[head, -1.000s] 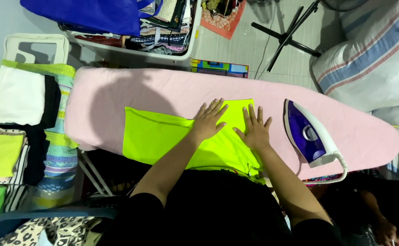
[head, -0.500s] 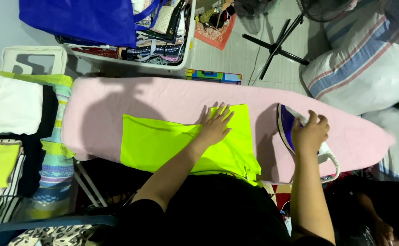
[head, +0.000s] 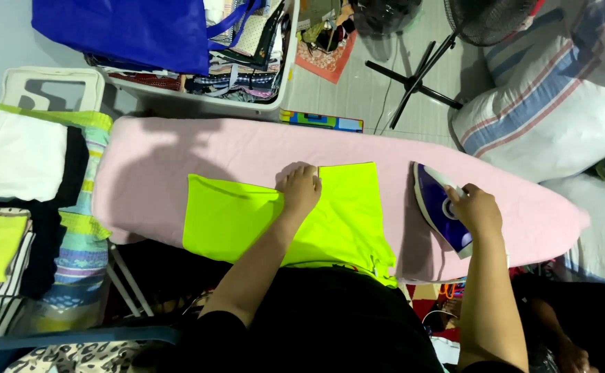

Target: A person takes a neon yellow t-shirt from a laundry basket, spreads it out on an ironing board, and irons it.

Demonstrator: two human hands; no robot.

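A bright yellow-green garment (head: 247,217) lies spread on the pink ironing board (head: 358,148). My left hand (head: 300,189) rests at the garment's far edge with its fingers curled, pressing the cloth down. To the right, a purple and white iron (head: 438,207) stands on the board. My right hand (head: 476,209) is closed around its handle. The iron sits just right of the garment's edge, not on the cloth.
A white basket (head: 278,93) of folded clothes and a blue bag (head: 126,31) stand beyond the board. Stacked folded laundry (head: 23,179) fills the left. A fan stand (head: 413,79) and a striped sack (head: 544,117) sit at the far right.
My right hand left the garment, moved right and took hold of the iron. My left hand slid to the garment's far edge and curled its fingers.
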